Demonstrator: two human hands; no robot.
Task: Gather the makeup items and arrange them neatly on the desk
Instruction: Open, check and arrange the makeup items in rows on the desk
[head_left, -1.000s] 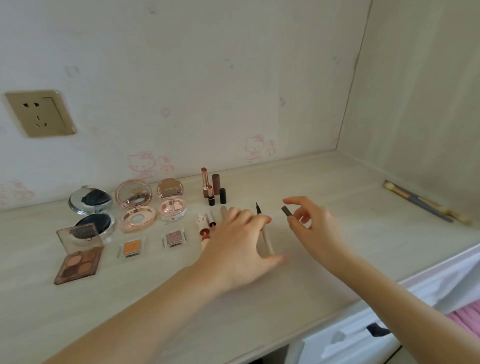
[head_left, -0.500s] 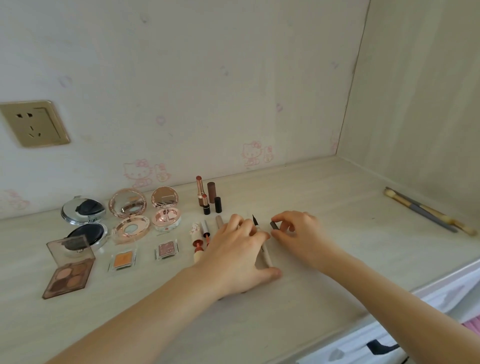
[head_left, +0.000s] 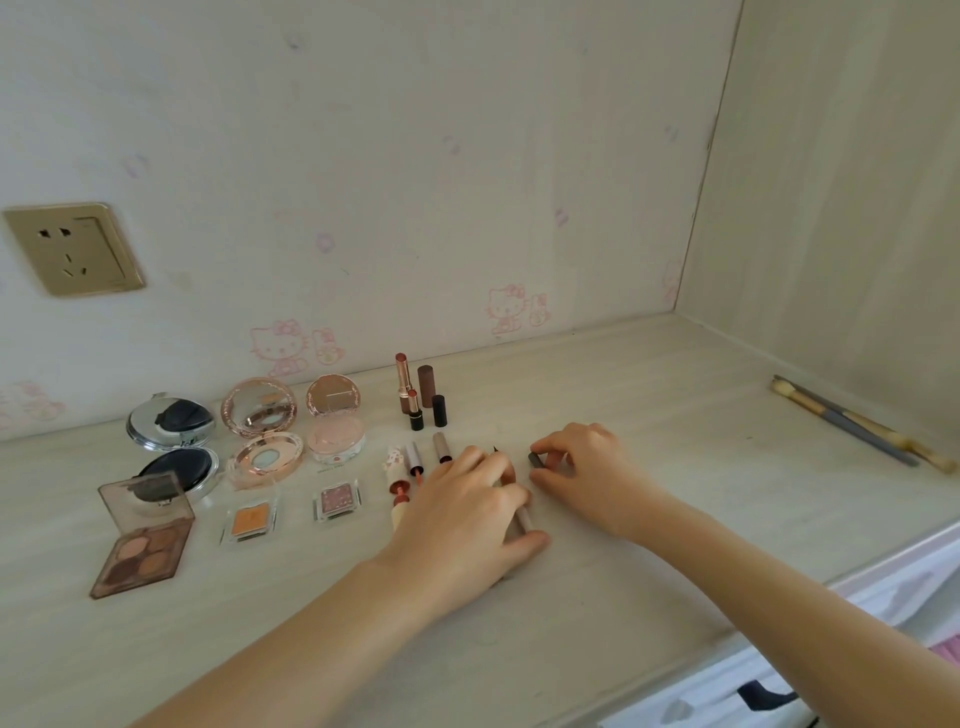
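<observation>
A pale wood-grain desk (head_left: 675, 519) runs along a wall with faint cartoon-cat stickers and a brass socket (head_left: 72, 249); most of the makeup already stands on it in ordered rows — the job looks well past halfway.

The thing in hand is the liner pen (head_left: 521, 512), uncapped, lying at the right end of the row with its dark tip (head_left: 495, 448) pointing at the wall; the left hand (head_left: 467, 514) rests over it, fingers curled down onto the barrel and thumb stretched flat along the desk beside its near end. Just beside the tip, the right hand (head_left: 587, 473) pinches the small dark cap (head_left: 535, 459) between thumb and forefinger, low over the desk — whether the cap touches the surface I cannot quite tell.

Done, going left: lip tubes (head_left: 415, 462) laid side by side; four lipsticks (head_left: 421, 395) upright behind them; two single shadows (head_left: 291, 512) in front; two pink compacts (head_left: 296, 426) and a black compact (head_left: 174, 447) open; a brown palette (head_left: 143, 540) at the far left.

Left to do, by my reading: set the cap down by the pen; then fetch the brushes (head_left: 857, 431), which lie well apart against the right wall.
</observation>
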